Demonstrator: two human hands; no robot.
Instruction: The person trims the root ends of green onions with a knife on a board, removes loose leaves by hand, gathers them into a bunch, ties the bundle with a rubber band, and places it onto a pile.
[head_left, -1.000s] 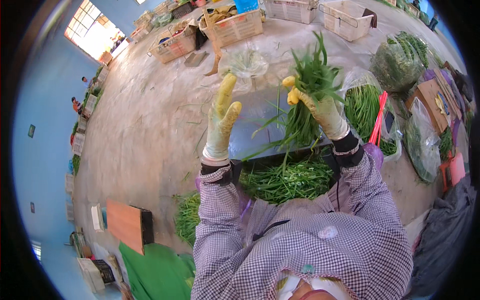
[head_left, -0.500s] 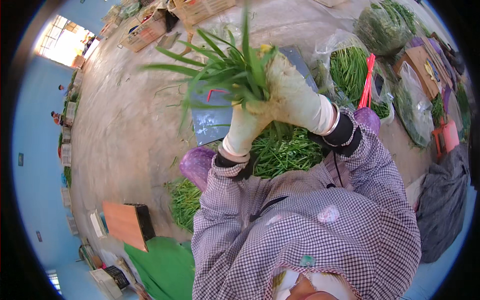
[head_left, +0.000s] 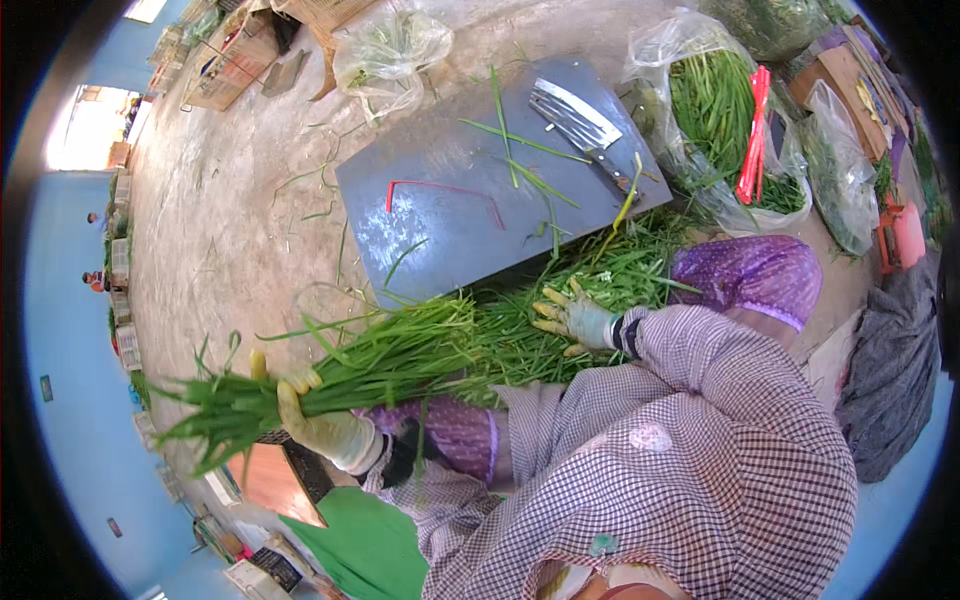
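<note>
My left hand (head_left: 325, 425), in a pale glove with yellowed fingertips, grips one end of a bunch of garlic chives (head_left: 390, 350), held out to the left. The bunch's other end lies toward the pile of loose greens (head_left: 640, 262) at my lap. My right hand (head_left: 582, 318), gloved too, rests on that pile with its fingers spread. Beyond it stands a grey board (head_left: 440, 240) bearing a bent red strip (head_left: 445, 188), a few stray leaves and a cleaver (head_left: 580, 115) with a dark handle.
Right of the board, a clear plastic bag (head_left: 650, 110) holds more greens, with red strips (head_left: 755, 140) lying on top. Another bag (head_left: 395, 60) sits on the floor beyond the board. Crates (head_left: 235, 65) stand far left; a wooden box (head_left: 280, 475) and green cloth (head_left: 365, 530) are nearer.
My hands, together around a raised bunch before, are now apart. The left has carried chives down and left; the right has come down open onto the pile. The board and cleaver are now uncovered.
</note>
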